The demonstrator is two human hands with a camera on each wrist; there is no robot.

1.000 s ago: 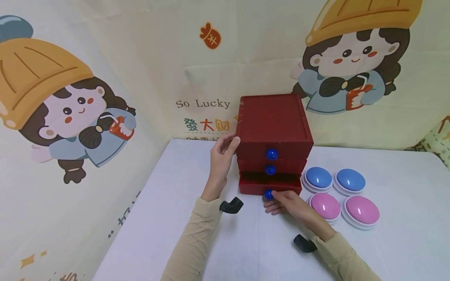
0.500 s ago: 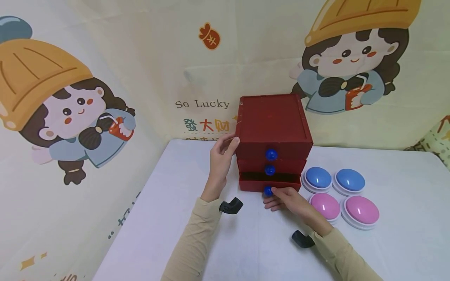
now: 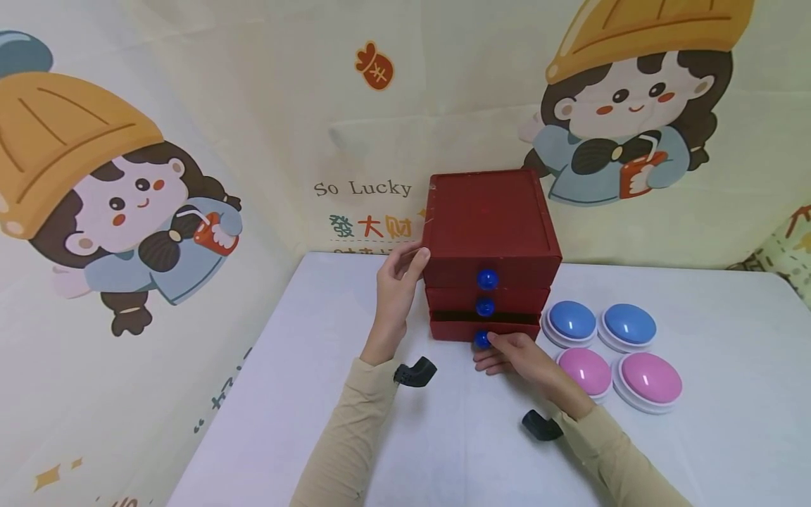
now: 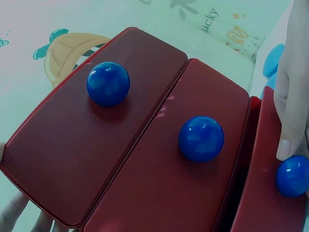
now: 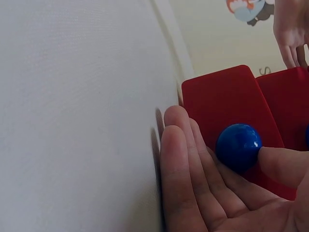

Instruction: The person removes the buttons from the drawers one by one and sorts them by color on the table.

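Note:
A dark red cabinet (image 3: 488, 215) with three stacked drawers, each with a round blue knob, stands on the table. Its bottom drawer (image 3: 453, 330) is pulled out a little, leaving a narrow dark gap above. My right hand (image 3: 522, 355) pinches the bottom drawer's blue knob (image 5: 239, 147) between thumb and index finger, the other fingers stretched out below, close to the table. My left hand (image 3: 395, 289) rests against the cabinet's left side, thumb near the top front edge. In the left wrist view the upper knob (image 4: 108, 83) and middle knob (image 4: 201, 138) are untouched.
Two blue dome buttons (image 3: 629, 323) and two pink dome buttons (image 3: 651, 377) with white bases sit right of the cabinet, near my right forearm. A cloth printed with cartoon figures (image 3: 633, 127) hangs behind the white table (image 3: 456, 443).
The bottom drawer has slid inward, narrowing its opening. My right hand has moved with its knob toward the cabinet. My left hand keeps its place on the side.

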